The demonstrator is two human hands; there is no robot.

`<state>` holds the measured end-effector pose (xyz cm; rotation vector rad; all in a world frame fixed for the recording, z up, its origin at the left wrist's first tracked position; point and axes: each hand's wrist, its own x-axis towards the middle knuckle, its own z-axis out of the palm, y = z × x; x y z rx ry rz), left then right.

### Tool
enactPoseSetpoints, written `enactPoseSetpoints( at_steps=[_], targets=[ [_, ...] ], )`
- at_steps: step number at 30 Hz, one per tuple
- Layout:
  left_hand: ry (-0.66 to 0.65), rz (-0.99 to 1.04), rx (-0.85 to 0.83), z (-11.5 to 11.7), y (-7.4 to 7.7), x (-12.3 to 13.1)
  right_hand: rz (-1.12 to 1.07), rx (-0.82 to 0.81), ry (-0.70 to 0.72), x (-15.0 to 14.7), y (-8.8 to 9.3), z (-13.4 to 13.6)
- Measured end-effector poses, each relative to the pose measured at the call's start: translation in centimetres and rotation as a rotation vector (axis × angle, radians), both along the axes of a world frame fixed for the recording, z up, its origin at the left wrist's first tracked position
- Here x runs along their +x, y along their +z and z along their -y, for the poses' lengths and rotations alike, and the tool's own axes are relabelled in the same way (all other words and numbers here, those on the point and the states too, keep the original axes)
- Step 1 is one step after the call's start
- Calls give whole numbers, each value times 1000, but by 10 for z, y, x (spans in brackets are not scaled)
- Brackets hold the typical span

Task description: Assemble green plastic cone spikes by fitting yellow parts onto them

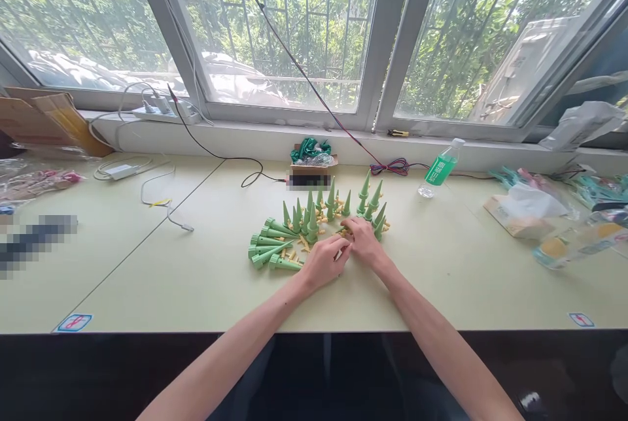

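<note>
Several green plastic cones (314, 215) stand upright on the pale table (196, 277), and more green cones (267, 250) lie on their sides to the left. Small yellow pieces (324, 217) are scattered among them. My left hand (324, 261) and my right hand (364, 242) meet at the near edge of the pile, fingers curled together over something small. What they pinch is hidden by the fingers.
A clear water bottle with a green label (440, 168) leans at the back right. A small cardboard box (310, 169) with green contents sits by the sill. Cables and a white adapter (120, 171) lie at left. Packets and a tissue pack (527, 208) crowd the right side.
</note>
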<state>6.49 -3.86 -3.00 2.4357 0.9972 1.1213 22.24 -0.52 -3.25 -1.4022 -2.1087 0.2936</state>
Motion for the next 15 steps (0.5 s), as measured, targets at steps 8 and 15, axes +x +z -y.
enactPoseSetpoints(
  at_steps=[8, 15],
  targets=[
    [-11, 10, -26, -1, -2, 0, 44, -24, 134, 0, 5, 8],
    [-3, 5, -18, 1, -2, 0, 18, -5, 100, 1, 2, 6]
  ],
)
